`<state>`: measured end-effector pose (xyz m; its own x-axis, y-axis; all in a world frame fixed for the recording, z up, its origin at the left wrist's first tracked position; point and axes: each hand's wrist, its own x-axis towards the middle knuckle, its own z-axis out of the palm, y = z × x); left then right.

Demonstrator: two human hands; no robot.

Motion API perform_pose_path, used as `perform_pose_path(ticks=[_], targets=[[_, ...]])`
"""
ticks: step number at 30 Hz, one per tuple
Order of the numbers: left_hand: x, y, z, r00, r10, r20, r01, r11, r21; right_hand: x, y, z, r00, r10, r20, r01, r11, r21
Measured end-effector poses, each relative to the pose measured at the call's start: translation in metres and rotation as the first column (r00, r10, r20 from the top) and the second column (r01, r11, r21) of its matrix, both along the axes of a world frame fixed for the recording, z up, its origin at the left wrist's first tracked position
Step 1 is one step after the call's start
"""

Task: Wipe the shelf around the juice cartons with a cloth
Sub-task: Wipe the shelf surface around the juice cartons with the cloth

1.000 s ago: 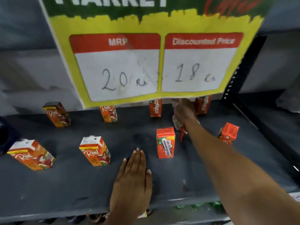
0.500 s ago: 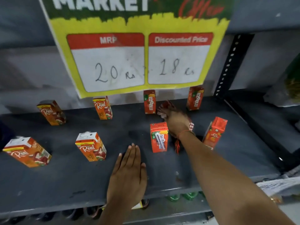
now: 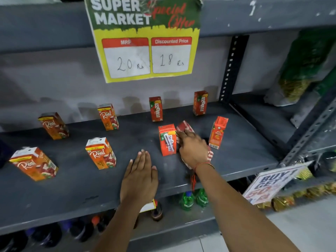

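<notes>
Several orange juice cartons stand spaced out on a dark grey shelf [image 3: 76, 186]. My right hand [image 3: 192, 150] presses a red-and-white cloth [image 3: 185, 126] flat on the shelf, right beside a front carton with a straw [image 3: 167, 140] and left of another orange carton [image 3: 217, 132]. The cloth shows ahead of my fingers and under my wrist. Two tall cartons [image 3: 156, 109] stand at the back wall. My left hand [image 3: 139, 179] lies flat, palm down, near the shelf's front edge, holding nothing.
A yellow price sign [image 3: 147, 51] hangs from the upper shelf. "Real" cartons [image 3: 101, 153] stand to the left. A perforated upright post [image 3: 230, 70] borders the shelf on the right. Bottles [image 3: 187, 200] sit on the shelf below, and a tilted offer card [image 3: 272, 182] hangs at right.
My right hand has pulled the cloth from the back of the shelf toward the front, between the two front cartons. The view has drawn back. My left hand has stayed flat.
</notes>
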<state>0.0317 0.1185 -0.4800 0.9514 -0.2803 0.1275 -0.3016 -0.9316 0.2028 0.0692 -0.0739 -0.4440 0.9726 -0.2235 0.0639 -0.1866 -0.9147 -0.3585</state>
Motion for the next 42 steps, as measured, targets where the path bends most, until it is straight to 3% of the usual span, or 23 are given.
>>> perform_pose_path(ticks=[8, 12, 16, 19, 22, 24, 28, 30, 36, 40, 42], targets=[[-0.004, 0.007, 0.003, 0.997, -0.069, -0.033, 0.069, 0.998, -0.008, -0.083, 0.009, 0.000, 0.999, -0.031, 0.038, 0.034, 0.997, -0.075], [-0.025, 0.026, 0.004, 0.989, -0.147, 0.032, 0.149, 0.986, -0.072, -0.145, 0.011, 0.006, 1.000, 0.014, 0.020, -0.011, 0.987, -0.161], [-0.054, 0.059, 0.012, 0.994, -0.082, 0.077, 0.094, 0.980, -0.177, -0.206, 0.009, -0.002, 0.978, 0.147, -0.151, -0.143, 0.989, 0.039], [-0.062, 0.097, 0.014, 0.996, 0.009, 0.094, 0.009, 0.982, -0.187, -0.214, 0.018, -0.004, 0.987, 0.158, -0.036, -0.154, 0.984, 0.092], [-0.057, 0.139, 0.014, 0.987, 0.129, 0.099, -0.105, 0.971, -0.216, -0.201, 0.039, 0.000, 0.967, 0.131, 0.216, -0.196, 0.928, 0.316], [-0.049, 0.159, 0.013, 0.978, 0.196, 0.067, -0.176, 0.958, -0.226, -0.190, 0.060, 0.005, 0.944, 0.119, 0.307, -0.248, 0.871, 0.424], [-0.026, 0.178, 0.011, 0.971, 0.236, -0.049, -0.240, 0.944, -0.226, -0.153, 0.102, 0.016, 0.898, 0.107, 0.426, -0.364, 0.725, 0.585], [-0.014, 0.181, 0.009, 0.976, 0.202, -0.085, -0.215, 0.956, -0.198, -0.124, 0.117, 0.021, 0.886, 0.031, 0.463, -0.347, 0.705, 0.618], [-0.003, 0.178, 0.005, 0.976, 0.218, 0.004, -0.215, 0.964, -0.155, -0.004, 0.151, 0.017, 0.849, -0.149, 0.506, -0.305, 0.644, 0.702], [-0.002, 0.178, 0.001, 0.976, 0.218, 0.019, -0.213, 0.964, -0.158, 0.081, 0.165, 0.008, 0.902, -0.148, 0.407, -0.185, 0.718, 0.671], [-0.001, 0.178, 0.000, 0.979, 0.203, 0.036, -0.196, 0.970, -0.143, 0.115, 0.165, 0.003, 0.931, -0.071, 0.359, -0.123, 0.863, 0.490]])
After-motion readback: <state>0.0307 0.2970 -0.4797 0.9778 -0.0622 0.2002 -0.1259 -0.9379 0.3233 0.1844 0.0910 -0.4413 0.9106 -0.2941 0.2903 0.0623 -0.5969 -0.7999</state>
